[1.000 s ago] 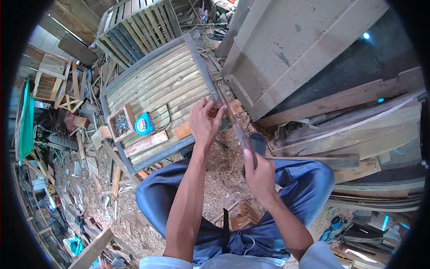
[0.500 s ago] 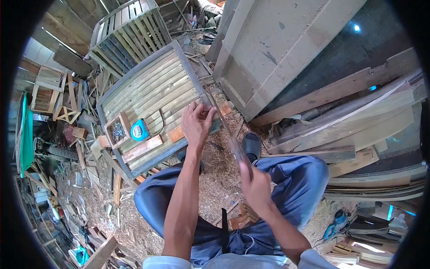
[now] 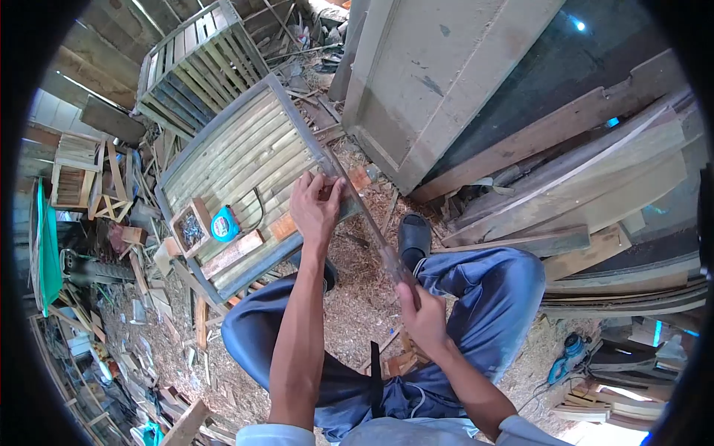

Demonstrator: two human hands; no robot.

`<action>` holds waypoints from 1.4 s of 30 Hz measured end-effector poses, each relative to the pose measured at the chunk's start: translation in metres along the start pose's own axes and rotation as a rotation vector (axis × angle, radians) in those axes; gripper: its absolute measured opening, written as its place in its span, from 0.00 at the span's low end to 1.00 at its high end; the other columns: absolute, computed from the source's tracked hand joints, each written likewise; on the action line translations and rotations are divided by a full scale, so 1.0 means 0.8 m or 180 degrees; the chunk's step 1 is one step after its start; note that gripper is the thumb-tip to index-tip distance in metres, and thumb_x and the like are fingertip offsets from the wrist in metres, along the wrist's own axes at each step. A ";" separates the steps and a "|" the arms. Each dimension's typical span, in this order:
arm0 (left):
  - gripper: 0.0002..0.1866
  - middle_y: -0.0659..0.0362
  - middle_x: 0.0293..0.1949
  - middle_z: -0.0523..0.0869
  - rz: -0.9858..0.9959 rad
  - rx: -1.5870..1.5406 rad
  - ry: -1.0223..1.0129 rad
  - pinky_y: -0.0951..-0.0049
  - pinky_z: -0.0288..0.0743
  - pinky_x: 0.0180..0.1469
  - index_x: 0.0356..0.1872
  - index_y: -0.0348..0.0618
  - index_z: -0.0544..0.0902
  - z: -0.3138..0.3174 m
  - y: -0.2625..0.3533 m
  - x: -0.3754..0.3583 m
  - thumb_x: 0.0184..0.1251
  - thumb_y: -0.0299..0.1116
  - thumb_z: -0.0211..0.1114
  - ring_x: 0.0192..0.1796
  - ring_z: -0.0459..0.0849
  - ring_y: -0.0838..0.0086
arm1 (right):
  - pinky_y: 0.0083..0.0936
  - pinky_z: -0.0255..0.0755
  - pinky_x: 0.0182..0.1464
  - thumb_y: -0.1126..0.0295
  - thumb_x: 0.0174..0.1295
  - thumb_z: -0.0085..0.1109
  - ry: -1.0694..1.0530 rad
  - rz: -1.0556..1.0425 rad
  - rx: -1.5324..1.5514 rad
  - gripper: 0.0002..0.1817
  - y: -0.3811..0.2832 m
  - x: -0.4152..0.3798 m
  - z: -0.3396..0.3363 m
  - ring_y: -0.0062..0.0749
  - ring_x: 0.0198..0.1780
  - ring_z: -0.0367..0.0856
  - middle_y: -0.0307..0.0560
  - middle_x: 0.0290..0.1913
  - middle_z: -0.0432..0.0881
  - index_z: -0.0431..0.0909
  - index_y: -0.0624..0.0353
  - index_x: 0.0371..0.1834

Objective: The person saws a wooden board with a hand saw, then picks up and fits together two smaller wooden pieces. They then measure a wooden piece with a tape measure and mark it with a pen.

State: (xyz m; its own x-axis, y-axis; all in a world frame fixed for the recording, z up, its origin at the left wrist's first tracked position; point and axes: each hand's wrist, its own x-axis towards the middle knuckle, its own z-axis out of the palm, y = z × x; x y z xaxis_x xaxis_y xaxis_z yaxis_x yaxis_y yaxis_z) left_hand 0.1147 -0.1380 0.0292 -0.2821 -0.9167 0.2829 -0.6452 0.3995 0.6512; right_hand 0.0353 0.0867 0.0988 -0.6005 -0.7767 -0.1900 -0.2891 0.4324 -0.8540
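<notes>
My right hand point(image 3: 425, 316) is wrapped round the handle of a long, narrow saw point(image 3: 372, 227), whose blade slants up and left to the corner of a low slatted table point(image 3: 238, 152). At that table edge my left hand point(image 3: 314, 208) is closed, thumb against fingers, beside the blade; a small piece under the fingertips is too hidden to name. A turquoise tape measure point(image 3: 224, 224) lies on the slats, next to a small wooden box point(image 3: 190, 226) of nails or screws and a wood block point(image 3: 232, 253).
A slatted crate point(image 3: 201, 70) stands behind the table. Large panels point(image 3: 431, 82) and curved boards point(image 3: 573, 186) lean at the right. A blue power tool point(image 3: 569, 357) lies at the lower right. Wood scraps and shavings cover the floor round my sandalled feet.
The saw and my right hand have moved slightly down, and the blade looks less blurred. My left hand stays at the table edge. The whole view has shifted a little.
</notes>
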 end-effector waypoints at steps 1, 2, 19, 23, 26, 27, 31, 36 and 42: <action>0.12 0.56 0.29 0.74 -0.0016 -0.0001 0.0009 0.61 0.69 0.39 0.29 0.43 0.83 -0.001 0.000 -0.004 0.56 0.40 0.73 0.36 0.76 0.60 | 0.36 0.71 0.25 0.61 0.71 0.57 -0.0095 0.0288 0.0102 0.17 0.001 -0.006 -0.004 0.56 0.25 0.81 0.61 0.21 0.77 0.83 0.66 0.38; 0.13 0.56 0.29 0.74 0.0008 -0.0016 0.0009 0.62 0.69 0.39 0.29 0.42 0.82 -0.001 0.000 -0.003 0.56 0.40 0.73 0.36 0.76 0.60 | 0.35 0.70 0.25 0.61 0.71 0.57 -0.0051 0.0097 -0.0014 0.16 0.004 0.006 0.007 0.52 0.23 0.81 0.59 0.20 0.77 0.83 0.66 0.39; 0.12 0.56 0.31 0.76 -0.0006 0.0045 0.0036 0.61 0.70 0.40 0.33 0.42 0.85 0.005 -0.007 0.000 0.54 0.38 0.75 0.37 0.76 0.59 | 0.33 0.72 0.27 0.61 0.69 0.60 0.0337 -0.1074 -0.0220 0.16 0.034 0.066 0.048 0.46 0.26 0.86 0.58 0.21 0.79 0.83 0.67 0.43; 0.11 0.54 0.31 0.77 0.0067 0.0038 0.0011 0.60 0.70 0.42 0.32 0.42 0.86 0.003 -0.005 0.000 0.54 0.38 0.74 0.38 0.76 0.58 | 0.32 0.72 0.28 0.59 0.69 0.60 0.0289 -0.0606 0.0214 0.18 0.054 0.011 0.023 0.53 0.26 0.84 0.59 0.22 0.79 0.82 0.68 0.42; 0.10 0.54 0.31 0.77 0.0286 0.0096 0.0202 0.60 0.70 0.42 0.30 0.42 0.86 0.007 -0.006 0.001 0.55 0.37 0.74 0.38 0.76 0.58 | 0.32 0.72 0.28 0.60 0.69 0.60 0.0141 -0.0442 0.0172 0.18 0.053 0.029 0.037 0.48 0.24 0.83 0.58 0.21 0.78 0.82 0.68 0.43; 0.10 0.54 0.31 0.77 0.0257 -0.0001 0.0192 0.59 0.70 0.42 0.29 0.42 0.85 0.006 -0.005 0.000 0.56 0.37 0.74 0.39 0.75 0.58 | 0.32 0.72 0.28 0.60 0.69 0.61 0.0088 -0.0520 0.0102 0.17 0.039 0.064 0.049 0.44 0.24 0.83 0.58 0.21 0.78 0.83 0.68 0.43; 0.10 0.55 0.30 0.77 0.0110 0.0035 0.0019 0.60 0.70 0.41 0.29 0.42 0.85 0.001 -0.003 0.002 0.55 0.37 0.74 0.37 0.75 0.59 | 0.31 0.71 0.27 0.62 0.69 0.60 -0.0151 -0.0456 -0.0026 0.15 0.024 0.071 0.037 0.36 0.22 0.82 0.58 0.21 0.77 0.83 0.67 0.43; 0.10 0.56 0.29 0.76 0.0164 -0.0072 0.0173 0.61 0.70 0.41 0.28 0.41 0.84 -0.001 0.000 -0.001 0.55 0.37 0.74 0.37 0.75 0.60 | 0.30 0.70 0.26 0.63 0.70 0.59 0.0155 -0.0300 0.0039 0.15 0.063 0.001 0.013 0.33 0.20 0.76 0.56 0.19 0.74 0.84 0.66 0.43; 0.11 0.57 0.28 0.76 0.0146 -0.0028 0.0089 0.62 0.69 0.40 0.28 0.43 0.86 0.000 0.001 0.002 0.56 0.39 0.74 0.35 0.74 0.61 | 0.36 0.73 0.30 0.59 0.69 0.59 -0.0210 -0.0228 -0.0006 0.18 0.026 0.062 0.038 0.48 0.29 0.81 0.61 0.25 0.80 0.83 0.67 0.44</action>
State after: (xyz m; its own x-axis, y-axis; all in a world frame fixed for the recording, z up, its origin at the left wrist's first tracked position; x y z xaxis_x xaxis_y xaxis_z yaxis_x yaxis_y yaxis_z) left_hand 0.1140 -0.1391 0.0302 -0.2912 -0.8971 0.3322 -0.6257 0.4413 0.6432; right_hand 0.0220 0.0436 0.0569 -0.5279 -0.8341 -0.1598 -0.3311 0.3754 -0.8657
